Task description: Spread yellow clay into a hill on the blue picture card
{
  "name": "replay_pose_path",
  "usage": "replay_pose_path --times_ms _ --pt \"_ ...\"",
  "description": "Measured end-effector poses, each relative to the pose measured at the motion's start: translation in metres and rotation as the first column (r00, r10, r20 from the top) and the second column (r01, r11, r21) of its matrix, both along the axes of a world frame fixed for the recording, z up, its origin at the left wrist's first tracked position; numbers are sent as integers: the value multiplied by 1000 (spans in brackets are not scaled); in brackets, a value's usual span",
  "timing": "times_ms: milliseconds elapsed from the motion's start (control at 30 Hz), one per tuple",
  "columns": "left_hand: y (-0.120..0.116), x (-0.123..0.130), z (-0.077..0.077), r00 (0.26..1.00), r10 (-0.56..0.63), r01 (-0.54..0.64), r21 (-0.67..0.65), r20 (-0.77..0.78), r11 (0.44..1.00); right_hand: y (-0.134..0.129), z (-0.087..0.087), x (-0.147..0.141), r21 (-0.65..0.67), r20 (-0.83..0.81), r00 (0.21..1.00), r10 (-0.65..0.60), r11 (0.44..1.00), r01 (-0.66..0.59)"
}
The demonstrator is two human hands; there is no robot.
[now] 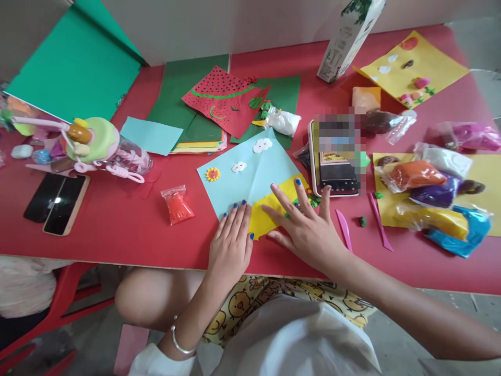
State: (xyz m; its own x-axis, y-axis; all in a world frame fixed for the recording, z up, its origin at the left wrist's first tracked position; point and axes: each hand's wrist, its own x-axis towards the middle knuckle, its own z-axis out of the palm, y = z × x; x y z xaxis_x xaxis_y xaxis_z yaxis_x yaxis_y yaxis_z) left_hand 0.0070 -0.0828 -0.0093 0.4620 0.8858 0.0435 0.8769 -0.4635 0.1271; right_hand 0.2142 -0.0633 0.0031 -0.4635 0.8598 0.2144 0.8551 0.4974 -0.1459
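A light blue sheet of paper (250, 162) lies at an angle on the red table, bearing two white clouds and a smiling sun (213, 174). Yellow clay (262, 216) is spread flat over its lower right corner, with small green and coloured bits (309, 202) along the right side. My left hand (230, 237) rests flat at the sheet's lower edge, fingers straight and side by side, by the yellow area. Over the yellow clay my right hand (309, 230) is spread wide, its fingers apart and holding nothing; part of the picture is hidden beneath it.
Right of my hands lie a phone (340, 177), two pink plastic knives (343, 230) and several bags of clay (442, 193). A red clay bag (177, 205), a cup (125, 154) and another phone (66, 203) are to the left. A carton (348, 44) stands behind.
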Motion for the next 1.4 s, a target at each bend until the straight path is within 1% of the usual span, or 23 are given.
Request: replay_pose_path --times_ms 133,333,500,600,700,867,967,1067,1167,1267,1400 --pt "0 -1 -1 1000 6 -6 2 11 1000 -5 -2 -4 -18 -9 998 64 998 -64" --pt "0 1 1 1000 15 -14 -21 16 1000 -1 -7 3 -10 -1 1000 8 1000 -8" --pt "0 1 1 999 24 -24 -19 30 1000 -2 -2 2 -6 4 999 -41 999 41" --pt "0 0 -1 999 19 -19 -12 35 1000 -10 1 -3 -18 6 1000 -19 1000 19" --pt "0 -1 -1 999 6 -6 -12 39 1000 -18 -2 -3 -15 -2 1000 24 1000 -24" --pt "1 -1 0 1000 16 -16 -17 27 1000 -17 -7 8 9 3 1000 -11 1000 11" --pt "0 0 1 1000 18 -18 -23 24 1000 -14 -3 10 15 -5 1000 -30 999 30" --pt "0 1 1 999 25 -24 -25 32 999 -14 4 6 3 -7 999 -54 999 54" --pt "0 0 0 999 20 -19 -25 40 1000 -17 7 -1 2 -10 1000 -4 1000 4" --pt "0 0 0 999 18 -17 -28 35 999 -18 4 -4 -2 -14 998 55 998 -55" --pt "0 0 1 1000 21 -20 -31 23 999 -14 0 1 0 -1 1000 26 1000 -26"
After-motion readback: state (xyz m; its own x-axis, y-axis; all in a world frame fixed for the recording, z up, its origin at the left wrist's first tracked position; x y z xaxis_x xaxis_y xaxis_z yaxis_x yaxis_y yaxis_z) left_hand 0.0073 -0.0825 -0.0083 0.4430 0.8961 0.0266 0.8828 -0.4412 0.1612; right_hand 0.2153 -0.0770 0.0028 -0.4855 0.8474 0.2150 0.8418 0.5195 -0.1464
